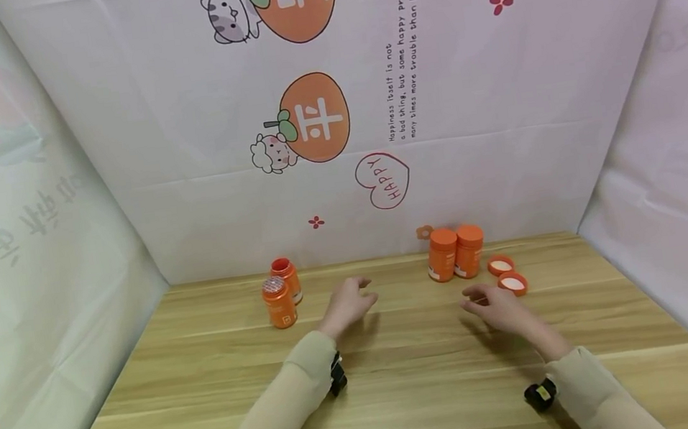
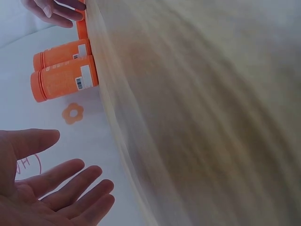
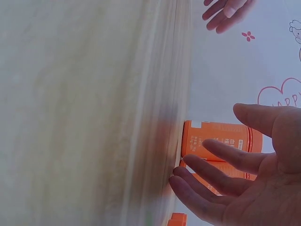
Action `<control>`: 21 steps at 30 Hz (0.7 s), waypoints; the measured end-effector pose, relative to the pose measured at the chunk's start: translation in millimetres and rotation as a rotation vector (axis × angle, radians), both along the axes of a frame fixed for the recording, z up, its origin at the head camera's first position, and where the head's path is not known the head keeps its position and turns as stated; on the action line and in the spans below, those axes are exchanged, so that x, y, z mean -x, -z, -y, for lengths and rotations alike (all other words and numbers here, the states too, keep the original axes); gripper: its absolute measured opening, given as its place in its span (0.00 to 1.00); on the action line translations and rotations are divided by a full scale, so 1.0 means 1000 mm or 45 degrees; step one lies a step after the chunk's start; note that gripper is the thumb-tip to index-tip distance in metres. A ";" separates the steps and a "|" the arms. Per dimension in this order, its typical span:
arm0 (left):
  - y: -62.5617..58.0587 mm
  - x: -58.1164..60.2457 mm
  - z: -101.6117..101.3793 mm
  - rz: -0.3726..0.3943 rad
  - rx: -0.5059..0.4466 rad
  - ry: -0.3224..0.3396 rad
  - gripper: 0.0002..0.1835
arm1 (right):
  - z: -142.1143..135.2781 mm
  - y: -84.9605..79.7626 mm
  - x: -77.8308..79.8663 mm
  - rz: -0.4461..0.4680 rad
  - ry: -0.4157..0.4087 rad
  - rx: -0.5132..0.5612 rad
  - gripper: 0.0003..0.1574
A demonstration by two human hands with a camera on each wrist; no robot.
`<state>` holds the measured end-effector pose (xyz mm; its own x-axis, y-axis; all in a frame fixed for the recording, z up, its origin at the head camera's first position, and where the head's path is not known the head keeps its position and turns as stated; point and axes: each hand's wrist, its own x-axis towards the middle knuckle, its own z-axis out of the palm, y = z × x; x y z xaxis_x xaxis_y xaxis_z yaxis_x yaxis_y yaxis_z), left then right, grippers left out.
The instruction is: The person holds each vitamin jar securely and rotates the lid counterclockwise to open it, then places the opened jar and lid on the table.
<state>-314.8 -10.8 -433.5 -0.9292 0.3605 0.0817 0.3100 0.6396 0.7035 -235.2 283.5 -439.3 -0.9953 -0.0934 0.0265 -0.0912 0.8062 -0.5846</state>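
My left hand hovers over the middle of the table with fingers loosely spread and holds nothing. In the left wrist view the same hand shows its palm and parted fingers. My right hand, also holding nothing, is just in front of two capped orange bottles that stand side by side. Two orange lids lie with their white insides up, right beside that hand. Left of my left hand stand two uncapped orange bottles: a front one with a silvery patterned top, and a rear one with a red open mouth.
The wood-grain table meets a white printed cloth at its back edge. More cloth hangs along the left and right sides. A small black camera sits at each wrist.
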 end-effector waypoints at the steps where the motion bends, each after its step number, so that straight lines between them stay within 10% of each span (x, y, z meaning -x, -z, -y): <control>1: 0.000 0.000 -0.002 0.007 -0.001 0.000 0.23 | 0.000 0.000 0.000 -0.001 0.001 0.004 0.36; 21: 0.003 0.014 -0.040 -0.016 0.019 0.003 0.22 | 0.002 0.000 0.003 0.013 0.008 0.047 0.38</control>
